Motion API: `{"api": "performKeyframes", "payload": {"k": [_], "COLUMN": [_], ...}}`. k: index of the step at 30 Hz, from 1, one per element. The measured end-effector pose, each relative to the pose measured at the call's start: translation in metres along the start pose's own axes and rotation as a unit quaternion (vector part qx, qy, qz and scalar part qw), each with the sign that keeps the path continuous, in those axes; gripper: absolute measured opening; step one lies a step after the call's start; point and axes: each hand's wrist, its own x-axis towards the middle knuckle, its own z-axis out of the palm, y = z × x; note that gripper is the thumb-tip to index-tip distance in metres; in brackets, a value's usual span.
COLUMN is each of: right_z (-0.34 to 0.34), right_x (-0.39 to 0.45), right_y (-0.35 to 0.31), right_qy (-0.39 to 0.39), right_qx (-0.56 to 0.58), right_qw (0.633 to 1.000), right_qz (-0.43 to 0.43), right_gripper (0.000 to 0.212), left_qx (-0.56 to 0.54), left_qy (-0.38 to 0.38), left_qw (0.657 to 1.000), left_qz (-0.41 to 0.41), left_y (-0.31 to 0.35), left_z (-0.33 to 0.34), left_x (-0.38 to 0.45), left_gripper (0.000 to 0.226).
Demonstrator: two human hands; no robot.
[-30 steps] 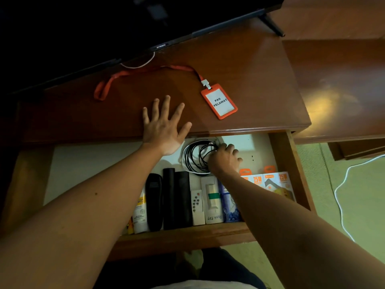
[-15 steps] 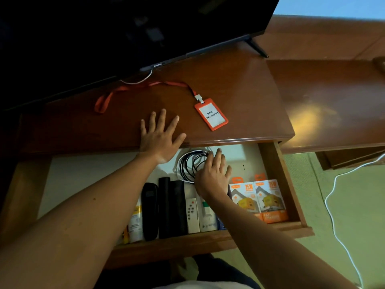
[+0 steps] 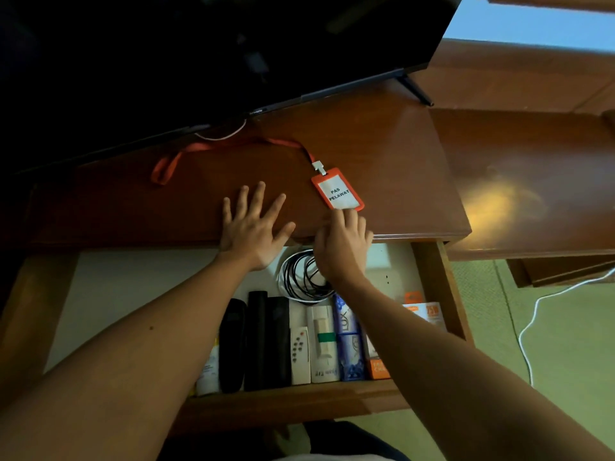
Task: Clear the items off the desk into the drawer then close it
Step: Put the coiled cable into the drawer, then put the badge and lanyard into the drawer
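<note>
An orange ID badge holder (image 3: 336,192) with a white card lies on the dark wooden desk (image 3: 392,168), and its orange lanyard (image 3: 213,148) trails left under the TV. My right hand (image 3: 342,246) has come up over the desk's front edge, its fingertips touching the badge's near corner. My left hand (image 3: 254,227) lies flat on the desk edge with fingers spread. Below, the drawer (image 3: 293,402) stands open and holds a coiled black and white cable (image 3: 301,277), black remotes (image 3: 233,344), a white remote (image 3: 299,352), boxes and tubes.
A large black TV (image 3: 199,54) stands at the back of the desk, one foot (image 3: 416,91) at the right. A lower wooden surface (image 3: 532,181) adjoins on the right. A white cord (image 3: 532,327) lies on the green floor.
My right hand let go of the coiled cable in the drawer and rose to the desk edge, reaching the badge. My left hand stayed flat on the desk.
</note>
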Motion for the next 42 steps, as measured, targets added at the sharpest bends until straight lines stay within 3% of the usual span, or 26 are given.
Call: {"api": "performKeyframes", "payload": {"k": [4, 8, 14, 18, 21, 24, 26, 28, 30, 33, 35, 37, 40, 42], "right_z": [0.0, 0.005, -0.003, -0.015, -0.029, -0.043, -0.058, -0.068, -0.076, -0.084, -0.09, -0.093, -0.095, -0.097], "right_x": [0.043, 0.066, 0.075, 0.093, 0.096, 0.089, 0.081, 0.073, 0.067, 0.058, 0.054, 0.052, 0.05, 0.049], "right_y": [-0.002, 0.005, 0.013, 0.018, 0.012, 0.004, 0.0, -0.002, -0.002, -0.01, -0.018, -0.026, -0.039, -0.047], "right_qy": [-0.031, -0.136, -0.122, -0.195, -0.265, -0.306, -0.343, -0.405, -0.454, -0.466, -0.422, -0.351, -0.207, -0.128], "right_qx": [-0.013, -0.058, -0.012, 0.09, 0.161, 0.284, 0.412, 0.512, 0.569, 0.622, 0.652, 0.669, 0.611, 0.541], "right_qw": [0.997, 0.981, 0.985, 0.967, 0.942, 0.89, 0.813, 0.718, 0.647, 0.603, 0.605, 0.627, 0.739, 0.819], "right_qz": [0.075, 0.128, 0.118, 0.137, 0.124, 0.181, 0.229, 0.24, 0.225, 0.18, 0.176, 0.19, 0.193, 0.141], "right_gripper": [0.045, 0.065, 0.064, 0.064, 0.043, 0.031, 0.035, 0.037, 0.042, 0.044, 0.04, 0.038, 0.033, 0.025], "left_qx": [-0.014, -0.009, -0.002, -0.008, -0.054, -0.169, -0.244, -0.245, -0.233, -0.28, -0.419, -0.519, -0.501, -0.492], "left_qy": [0.015, 0.023, 0.026, -0.027, -0.072, -0.053, -0.02, -0.008, -0.01, -0.002, 0.002, 0.003, 0.007, -0.005], "left_qw": [1.0, 1.0, 1.0, 1.0, 0.996, 0.982, 0.967, 0.967, 0.972, 0.96, 0.908, 0.854, 0.865, 0.871], "left_qz": [0.005, -0.006, -0.01, -0.008, -0.025, -0.062, -0.075, -0.064, -0.03, 0.003, -0.011, -0.022, -0.017, 0.01], "left_y": [0.001, 0.004, 0.004, 0.003, 0.005, 0.008, 0.006, 0.002, 0.003, 0.011, 0.021, 0.03, 0.033, 0.032], "left_z": [0.002, 0.002, 0.001, -0.004, -0.022, -0.047, -0.063, -0.077, -0.087, -0.097, -0.101, -0.105, -0.107, -0.112], "left_x": [-0.001, -0.002, -0.004, -0.004, 0.0, -0.001, -0.004, -0.007, -0.01, -0.017, -0.027, -0.037, -0.048, -0.053], "left_gripper": [0.074, 0.072, 0.071, 0.074, 0.073, 0.07, 0.07, 0.076, 0.072, 0.042, 0.024, 0.023, 0.029, 0.027]}}
